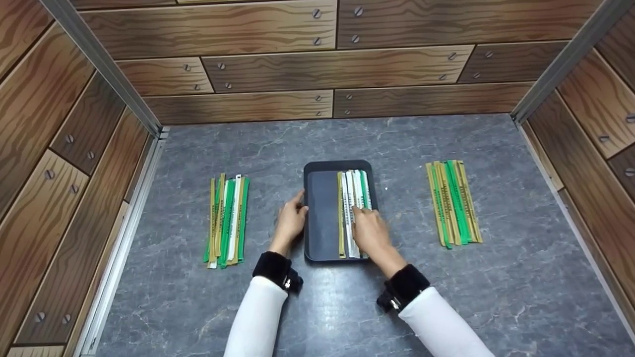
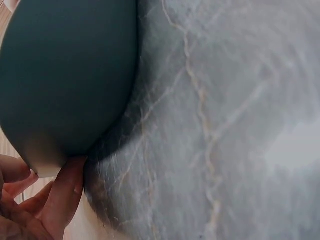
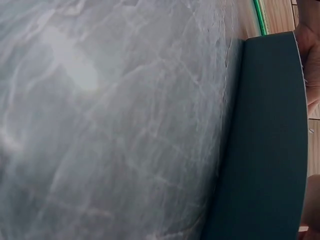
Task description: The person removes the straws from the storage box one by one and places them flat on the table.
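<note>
A dark grey rectangular tray [image 1: 322,218] lies in the middle of the head view. Long, narrow printed stick packets [image 1: 347,188], gold, white and green, lie lengthwise along its right half. My left hand [image 1: 290,220] is at the tray's left side; its fingers and thumb touch the outer wall, as the left wrist view shows beside the tray's dark wall [image 2: 70,75]. Over the packets, my right hand [image 1: 371,230] reaches in with bent fingers and covers their lower right part. Its fingertips are hidden, and the tray wall [image 3: 265,125] blocks most of it in the right wrist view.
To the left lies a bundle of green, gold and white stick packets [image 1: 228,220]. Another bundle, gold and green [image 1: 454,203], lies to the right. Wood-patterned panels [image 1: 278,69] enclose the grey marbled tabletop [image 1: 506,292] at the back and both sides.
</note>
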### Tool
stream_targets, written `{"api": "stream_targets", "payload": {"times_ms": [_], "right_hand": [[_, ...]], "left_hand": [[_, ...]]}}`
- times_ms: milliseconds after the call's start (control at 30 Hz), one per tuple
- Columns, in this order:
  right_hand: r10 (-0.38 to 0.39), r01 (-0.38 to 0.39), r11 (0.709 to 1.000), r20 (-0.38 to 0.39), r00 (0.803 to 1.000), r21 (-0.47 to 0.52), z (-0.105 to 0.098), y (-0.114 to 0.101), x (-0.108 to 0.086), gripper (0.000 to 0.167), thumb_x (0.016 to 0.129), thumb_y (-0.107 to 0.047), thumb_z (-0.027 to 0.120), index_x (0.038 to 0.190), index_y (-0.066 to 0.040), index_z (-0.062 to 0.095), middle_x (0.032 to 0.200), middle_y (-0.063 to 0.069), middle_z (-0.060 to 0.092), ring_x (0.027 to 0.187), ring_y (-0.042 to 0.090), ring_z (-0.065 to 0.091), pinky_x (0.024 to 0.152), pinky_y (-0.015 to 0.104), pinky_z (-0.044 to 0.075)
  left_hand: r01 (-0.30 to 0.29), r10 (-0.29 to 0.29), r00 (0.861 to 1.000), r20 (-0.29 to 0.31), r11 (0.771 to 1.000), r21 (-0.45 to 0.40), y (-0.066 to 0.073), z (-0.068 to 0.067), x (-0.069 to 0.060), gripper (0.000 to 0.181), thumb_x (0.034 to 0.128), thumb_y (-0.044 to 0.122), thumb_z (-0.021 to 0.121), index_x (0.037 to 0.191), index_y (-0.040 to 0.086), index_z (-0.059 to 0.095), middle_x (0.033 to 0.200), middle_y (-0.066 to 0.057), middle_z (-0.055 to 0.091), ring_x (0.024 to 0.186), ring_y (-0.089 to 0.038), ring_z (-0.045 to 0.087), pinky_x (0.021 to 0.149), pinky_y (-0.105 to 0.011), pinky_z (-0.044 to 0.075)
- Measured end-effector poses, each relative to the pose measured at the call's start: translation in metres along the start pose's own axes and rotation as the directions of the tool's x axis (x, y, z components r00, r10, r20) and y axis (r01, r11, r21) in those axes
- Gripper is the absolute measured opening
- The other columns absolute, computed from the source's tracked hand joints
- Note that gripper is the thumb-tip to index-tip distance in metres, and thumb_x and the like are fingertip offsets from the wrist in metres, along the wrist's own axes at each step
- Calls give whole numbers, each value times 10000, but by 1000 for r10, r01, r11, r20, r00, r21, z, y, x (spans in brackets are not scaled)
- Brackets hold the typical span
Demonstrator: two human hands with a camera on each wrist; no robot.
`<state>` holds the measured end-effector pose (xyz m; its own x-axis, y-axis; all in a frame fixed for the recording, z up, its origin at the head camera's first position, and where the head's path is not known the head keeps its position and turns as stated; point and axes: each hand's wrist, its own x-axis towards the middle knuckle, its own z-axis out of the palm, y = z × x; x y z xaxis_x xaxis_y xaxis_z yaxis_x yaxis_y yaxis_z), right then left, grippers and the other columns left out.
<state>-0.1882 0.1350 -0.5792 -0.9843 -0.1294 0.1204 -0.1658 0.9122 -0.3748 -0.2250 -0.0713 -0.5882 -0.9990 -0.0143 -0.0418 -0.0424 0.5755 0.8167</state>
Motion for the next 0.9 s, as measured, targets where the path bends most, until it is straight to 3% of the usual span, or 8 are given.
{"api": "stream_targets", "payload": {"times_ms": [200,367,600,900], "right_hand": [[-33,33,998,-7,999,-45,4,0,2,322,802,108,608,1113,56,672,963,240,634,884,390,625,705,470,559],[-29,31,996,17,999,-80,6,-3,2,217,804,99,605,1010,59,660,870,227,605,750,371,623,603,480,554],[3,1,996,42,999,-92,5,-4,4,230,794,77,617,1018,42,653,842,239,611,704,402,629,565,506,545],[30,-31,998,-30,999,-62,9,-3,2,336,812,51,591,1121,-31,693,904,184,642,706,396,641,557,511,537]], "left_hand": [[5,-5,1000,18,1000,0,0,-1,-1,507,963,63,595,1456,114,490,1059,-156,696,953,-281,656,855,-422,506],[14,-14,1000,24,1000,-1,0,-1,0,506,970,70,588,1462,125,485,1072,-153,692,969,-278,655,857,-417,506],[-1,1,1000,8,1000,-6,0,-1,-1,504,961,58,596,1452,114,497,1071,-166,693,980,-290,656,867,-428,506],[11,-11,1000,18,1000,-11,1,-2,-1,509,964,69,594,1459,126,489,1087,-155,692,987,-280,653,863,-419,505]]}}
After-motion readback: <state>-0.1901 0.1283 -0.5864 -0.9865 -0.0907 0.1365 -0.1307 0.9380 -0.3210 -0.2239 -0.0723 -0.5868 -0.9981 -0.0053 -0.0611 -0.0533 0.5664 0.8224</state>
